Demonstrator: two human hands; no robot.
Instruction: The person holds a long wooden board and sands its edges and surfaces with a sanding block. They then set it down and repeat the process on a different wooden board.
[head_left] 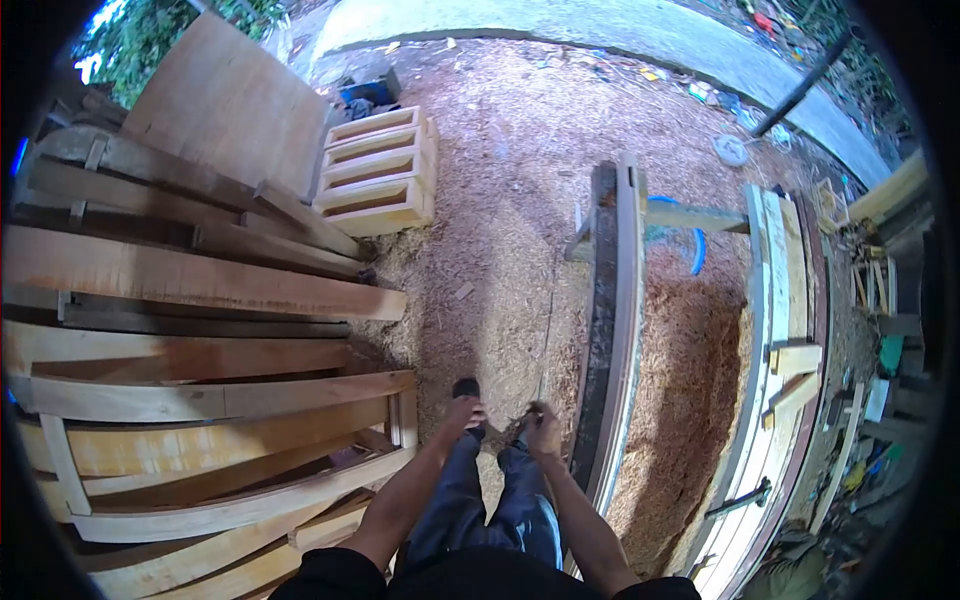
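Note:
My left hand [464, 413] is low in front of my left leg, just below a dark shoe [466, 387]. Its fingers are curled together. Level with it, my right hand [544, 432] is held over my right lower leg, closed, with a small dark patch at the fingertips. What either hand holds, if anything, I cannot tell. A gap separates the two hands, and dark trousers [470, 500] show beneath the forearms. A thin dark line [548, 350] runs over the shavings toward my right hand.
Long planks [200, 272] and a wooden frame [240, 522] are stacked at left. Behind them stand drawer-like wooden boxes [375, 170] and a leaning plywood sheet [225, 100]. A workbench with a dark beam [600, 330] and pale boards [755, 350] lies at right. Shavings [490, 250] cover the ground.

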